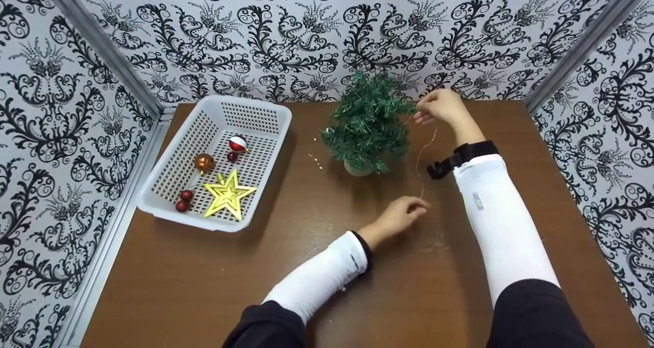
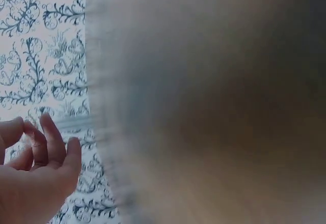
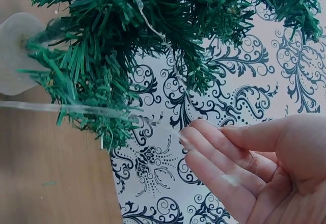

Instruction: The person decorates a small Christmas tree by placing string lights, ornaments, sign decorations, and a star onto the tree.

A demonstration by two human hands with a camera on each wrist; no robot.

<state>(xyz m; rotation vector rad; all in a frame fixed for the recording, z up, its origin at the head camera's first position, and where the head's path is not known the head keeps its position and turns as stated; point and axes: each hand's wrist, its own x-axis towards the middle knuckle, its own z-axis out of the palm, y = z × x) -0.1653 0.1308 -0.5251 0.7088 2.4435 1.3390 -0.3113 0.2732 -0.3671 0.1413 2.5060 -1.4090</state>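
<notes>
A small artificial Christmas tree (image 1: 370,118) with green tinsel needles stands upright on a pale base (image 1: 357,170) near the back wall. Thin string lights on a wire (image 1: 419,159) run from its right side. Beside those branches, my right hand (image 1: 443,108) pinches the wire between thumb and index finger; in the right wrist view the strand (image 3: 141,11) passes from the needles to the fingertips. Lower down, in front of the tree, my left hand (image 1: 396,217) pinches the wire's other stretch, thumb against forefinger. The left wrist view shows these fingers (image 2: 53,140) but hardly the wire.
Left of the tree sits a white perforated basket (image 1: 194,222). Inside lie a gold star (image 1: 229,194), an orange bauble (image 1: 204,162), a red-and-white bauble (image 1: 237,143) and several small red balls (image 1: 182,206). Patterned walls (image 1: 286,36) enclose the brown table (image 1: 204,286).
</notes>
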